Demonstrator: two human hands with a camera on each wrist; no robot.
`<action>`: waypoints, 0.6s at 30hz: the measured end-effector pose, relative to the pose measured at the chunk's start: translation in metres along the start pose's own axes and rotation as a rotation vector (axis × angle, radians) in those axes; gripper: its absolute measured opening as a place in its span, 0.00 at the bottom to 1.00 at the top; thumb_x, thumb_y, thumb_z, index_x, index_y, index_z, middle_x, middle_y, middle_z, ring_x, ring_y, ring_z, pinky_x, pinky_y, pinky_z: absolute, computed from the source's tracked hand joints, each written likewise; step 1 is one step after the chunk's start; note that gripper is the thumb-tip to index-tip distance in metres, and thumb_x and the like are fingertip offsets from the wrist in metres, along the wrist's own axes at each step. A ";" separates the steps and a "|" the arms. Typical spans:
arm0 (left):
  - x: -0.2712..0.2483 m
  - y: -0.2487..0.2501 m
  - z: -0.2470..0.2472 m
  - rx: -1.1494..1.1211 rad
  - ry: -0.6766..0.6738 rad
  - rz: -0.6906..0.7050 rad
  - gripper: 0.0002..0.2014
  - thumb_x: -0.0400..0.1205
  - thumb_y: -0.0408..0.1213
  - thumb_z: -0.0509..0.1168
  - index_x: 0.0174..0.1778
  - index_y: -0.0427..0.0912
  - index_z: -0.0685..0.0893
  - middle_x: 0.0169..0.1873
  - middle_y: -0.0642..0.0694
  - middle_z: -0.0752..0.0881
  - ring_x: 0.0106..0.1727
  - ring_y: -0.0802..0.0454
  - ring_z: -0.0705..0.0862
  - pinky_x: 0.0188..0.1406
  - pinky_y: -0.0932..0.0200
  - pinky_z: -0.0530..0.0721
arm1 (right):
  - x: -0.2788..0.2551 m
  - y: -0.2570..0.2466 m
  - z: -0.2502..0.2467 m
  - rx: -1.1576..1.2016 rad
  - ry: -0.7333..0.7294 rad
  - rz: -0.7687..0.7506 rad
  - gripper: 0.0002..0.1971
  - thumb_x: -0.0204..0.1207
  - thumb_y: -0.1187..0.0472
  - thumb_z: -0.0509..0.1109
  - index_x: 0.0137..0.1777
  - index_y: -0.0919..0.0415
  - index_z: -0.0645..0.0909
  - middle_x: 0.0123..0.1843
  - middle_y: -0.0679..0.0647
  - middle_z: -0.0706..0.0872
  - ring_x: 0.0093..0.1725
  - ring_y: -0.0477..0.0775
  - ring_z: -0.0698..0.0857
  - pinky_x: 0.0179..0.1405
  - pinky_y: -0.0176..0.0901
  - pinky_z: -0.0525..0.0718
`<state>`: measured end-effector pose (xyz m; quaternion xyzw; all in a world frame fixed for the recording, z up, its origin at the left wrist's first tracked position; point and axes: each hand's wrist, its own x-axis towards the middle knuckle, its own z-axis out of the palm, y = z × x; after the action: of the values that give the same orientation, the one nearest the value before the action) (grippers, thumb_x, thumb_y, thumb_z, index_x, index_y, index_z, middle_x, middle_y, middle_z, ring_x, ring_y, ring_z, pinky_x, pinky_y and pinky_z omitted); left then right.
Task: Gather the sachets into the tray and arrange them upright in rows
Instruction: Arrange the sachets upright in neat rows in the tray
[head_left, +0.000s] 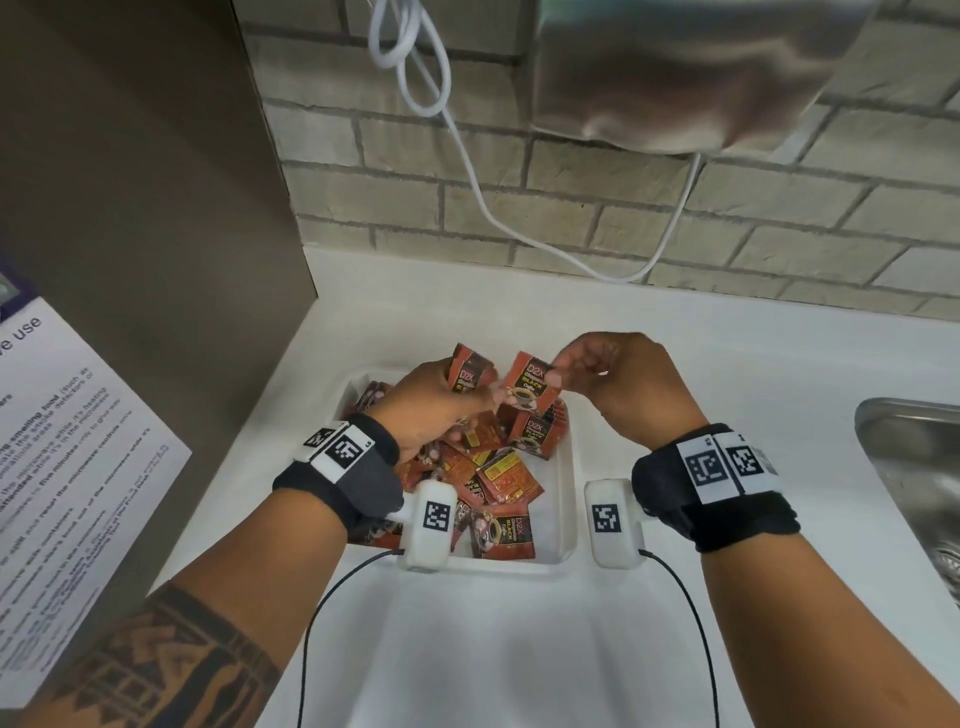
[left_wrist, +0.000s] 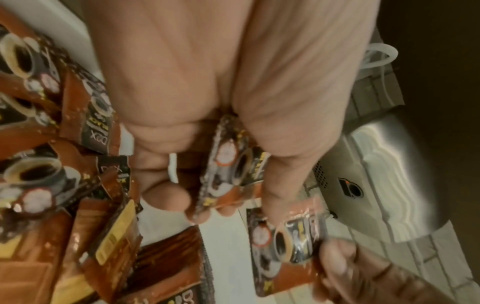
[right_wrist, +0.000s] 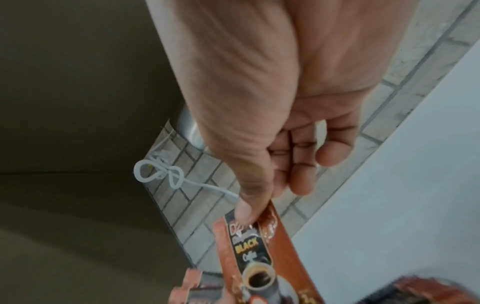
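White counter (head_left: 467, 649) meets brick wall (head_left: 571, 218), steel sink (head_left: 914, 467) beside.

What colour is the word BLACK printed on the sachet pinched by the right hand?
Yellow on a dark panel of the sachet; clearest in the right wrist view.

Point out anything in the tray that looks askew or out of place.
The loose sachets in the white tray lie in a jumbled heap, flat and overlapping, some face down, not upright in rows. The left hand grips one sachet; the right hand pinches another above it.
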<state>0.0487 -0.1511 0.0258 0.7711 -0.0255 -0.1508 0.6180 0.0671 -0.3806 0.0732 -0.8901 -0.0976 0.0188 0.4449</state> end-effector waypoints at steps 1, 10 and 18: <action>0.001 -0.006 -0.004 0.045 0.006 -0.050 0.18 0.82 0.50 0.75 0.56 0.38 0.88 0.37 0.40 0.86 0.38 0.44 0.81 0.33 0.54 0.80 | 0.000 0.007 0.000 -0.026 -0.009 0.036 0.04 0.72 0.58 0.82 0.40 0.53 0.89 0.38 0.45 0.91 0.35 0.36 0.84 0.34 0.22 0.76; -0.002 0.003 0.016 0.541 -0.370 -0.169 0.13 0.85 0.54 0.67 0.57 0.50 0.88 0.47 0.45 0.92 0.44 0.47 0.89 0.43 0.51 0.87 | -0.004 0.040 0.025 -0.263 -0.079 0.184 0.07 0.73 0.58 0.79 0.36 0.48 0.86 0.34 0.39 0.84 0.35 0.36 0.81 0.27 0.24 0.69; 0.032 -0.010 0.062 0.712 -0.526 -0.282 0.23 0.79 0.56 0.68 0.53 0.38 0.89 0.42 0.40 0.91 0.38 0.41 0.86 0.41 0.49 0.85 | -0.004 0.056 0.035 -0.348 -0.045 0.170 0.03 0.71 0.56 0.81 0.41 0.52 0.89 0.39 0.42 0.80 0.40 0.43 0.80 0.35 0.29 0.72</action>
<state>0.0611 -0.2141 -0.0019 0.8669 -0.1266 -0.4056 0.2608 0.0676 -0.3865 0.0068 -0.9580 -0.0336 0.0591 0.2787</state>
